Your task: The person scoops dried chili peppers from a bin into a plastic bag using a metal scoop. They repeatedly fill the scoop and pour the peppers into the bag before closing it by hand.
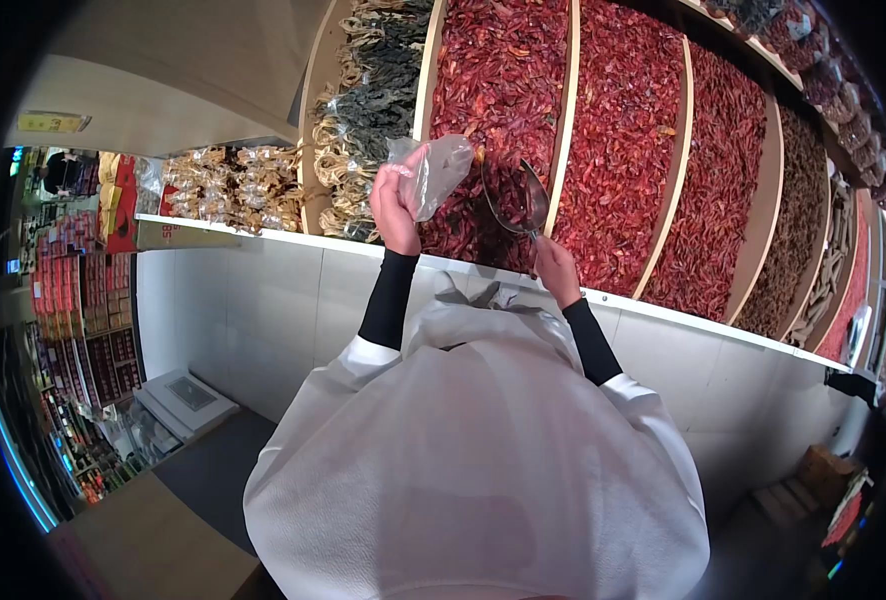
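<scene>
Both hands are apart, each gripping something, with the person's white garment (pixel 478 440) taken as the dial's centre. At 11 o'clock, the left hand (pixel 395 212) is clamped on a clear plastic bag (pixel 441 178), which hangs over the bench (pixel 273 280). At 1 o'clock, the right hand (pixel 556 270) is closed round the handle of a metal scoop (pixel 538 197). The scoop's bowl points towards 12 o'clock, among the dried red chillies (pixel 508 75) of one compartment, beside a pale divider (pixel 565 110). More red chillies (pixel 628 130) fill the next compartment at 1 o'clock; between 11 and 12 lie dark dried goods (pixel 388 60). A boxy white device (pixel 188 398) sits at 9 o'clock.
</scene>
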`<state>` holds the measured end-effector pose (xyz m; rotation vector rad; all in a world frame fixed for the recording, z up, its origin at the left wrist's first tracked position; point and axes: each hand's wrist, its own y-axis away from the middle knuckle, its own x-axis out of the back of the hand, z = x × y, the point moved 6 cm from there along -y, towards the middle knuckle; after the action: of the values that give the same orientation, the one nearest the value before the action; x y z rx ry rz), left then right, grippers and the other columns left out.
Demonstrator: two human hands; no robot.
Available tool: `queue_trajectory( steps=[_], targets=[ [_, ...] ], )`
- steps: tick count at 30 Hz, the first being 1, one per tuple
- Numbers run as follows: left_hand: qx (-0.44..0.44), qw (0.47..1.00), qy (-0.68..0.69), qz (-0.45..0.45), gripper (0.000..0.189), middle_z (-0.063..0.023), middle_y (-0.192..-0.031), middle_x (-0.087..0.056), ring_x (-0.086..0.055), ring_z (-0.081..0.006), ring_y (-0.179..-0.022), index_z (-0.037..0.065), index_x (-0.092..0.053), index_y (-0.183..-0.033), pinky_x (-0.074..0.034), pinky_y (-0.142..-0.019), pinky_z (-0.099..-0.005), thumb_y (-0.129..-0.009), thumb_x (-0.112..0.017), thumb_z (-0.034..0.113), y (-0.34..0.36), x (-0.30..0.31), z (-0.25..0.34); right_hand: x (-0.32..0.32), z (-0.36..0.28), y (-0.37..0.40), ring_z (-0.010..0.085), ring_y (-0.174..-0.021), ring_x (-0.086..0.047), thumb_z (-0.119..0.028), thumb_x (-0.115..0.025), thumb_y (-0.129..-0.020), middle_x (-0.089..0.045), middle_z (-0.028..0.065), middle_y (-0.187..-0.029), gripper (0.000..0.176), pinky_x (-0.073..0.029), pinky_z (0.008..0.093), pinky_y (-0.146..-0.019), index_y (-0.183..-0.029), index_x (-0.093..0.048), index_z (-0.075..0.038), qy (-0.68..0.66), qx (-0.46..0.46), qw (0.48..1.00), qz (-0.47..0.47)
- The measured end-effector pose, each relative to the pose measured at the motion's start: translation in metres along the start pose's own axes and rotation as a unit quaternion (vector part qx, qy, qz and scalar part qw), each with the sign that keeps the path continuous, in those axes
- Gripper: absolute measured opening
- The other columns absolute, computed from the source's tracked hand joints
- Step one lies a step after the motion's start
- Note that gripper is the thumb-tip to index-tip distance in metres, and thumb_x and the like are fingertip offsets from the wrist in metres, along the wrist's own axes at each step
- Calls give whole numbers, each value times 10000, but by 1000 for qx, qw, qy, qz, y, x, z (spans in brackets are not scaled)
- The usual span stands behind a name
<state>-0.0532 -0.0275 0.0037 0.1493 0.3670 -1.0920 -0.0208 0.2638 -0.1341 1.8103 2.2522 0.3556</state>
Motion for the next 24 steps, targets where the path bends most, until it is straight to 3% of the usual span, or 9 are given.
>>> queue_trajectory(
  steps=[3,5,6,7,10,14,17,20,24],
  targets=[
    [-5,995,-100,1,244,-142,-1113,-653,-544,-127,-925,33,-515,-856,-395,-869,-271,-978,-361,178,-7,-23,3,18,-36,8,29,-533,-380,-259,-477,-1010,-429,-55,-602,296,-301,215,-478,-828,-585,-52,70,94,993,11],
    [-52,991,-107,-54,252,-98,-942,-622,-481,-121,-826,32,-515,-830,-377,-830,-271,-976,-366,172,-6,-47,18,23,-37,19,23,-527,-363,-255,-470,-1013,-408,-71,-593,293,-283,212,-471,-820,-580,-62,63,27,998,-11],
    [-52,987,-141,-48,278,-61,-788,-572,-422,-99,-687,28,-540,-825,-368,-684,-267,-980,-364,178,-5,-46,14,21,-54,30,16,-524,-335,-258,-465,-1016,-378,-84,-589,296,-258,206,-467,-815,-571,-68,15,-35,998,-46],
    [-54,987,-142,-50,278,-61,-788,-572,-422,-99,-687,28,-540,-825,-368,-684,-267,-980,-364,178,-4,-47,16,22,-60,34,16,-524,-335,-258,-465,-1016,-378,-84,-589,296,-258,206,-467,-815,-571,-68,13,-33,998,-46],
    [-51,966,-234,-97,262,-4,-571,-455,-324,-67,-511,18,-578,-858,-251,-488,-277,-949,-409,196,-4,-54,12,17,-74,40,12,-518,-304,-268,-454,-1023,-351,-89,-581,313,-229,204,-463,-813,-565,-65,-27,-61,994,-83],
    [18,958,-255,-128,260,-32,-589,-445,-371,-92,-537,7,-590,-840,-297,-516,-293,-925,-425,189,-3,-59,4,11,-75,39,15,-508,-305,-270,-454,-1025,-357,-88,-579,314,-233,211,-457,-816,-568,-65,-16,-37,993,-113],
    [-26,944,-272,-183,256,-72,-666,-508,-453,-140,-592,-4,-583,-817,-369,-579,-303,-916,-431,176,1,-71,10,8,-68,36,16,-496,-308,-273,-457,-1024,-365,-89,-580,315,-237,214,-444,-811,-566,-67,-4,-44,991,-123],
    [10,941,-255,-222,252,-101,-741,-548,-513,-181,-663,-12,-570,-803,-411,-658,-299,-912,-433,168,10,-74,3,3,-66,33,12,-487,-307,-287,-460,-1023,-364,-92,-580,309,-226,209,-431,-822,-566,-77,-14,-44,991,-122],
    [0,920,-259,-294,259,-82,-709,-532,-505,-161,-657,-8,-556,-787,-408,-664,-285,-916,-435,182,28,-82,2,-10,-64,25,7,-482,-297,-316,-457,-1021,-343,-101,-575,307,-200,203,-419,-853,-574,-87,-54,-65,988,-133]
  ],
)
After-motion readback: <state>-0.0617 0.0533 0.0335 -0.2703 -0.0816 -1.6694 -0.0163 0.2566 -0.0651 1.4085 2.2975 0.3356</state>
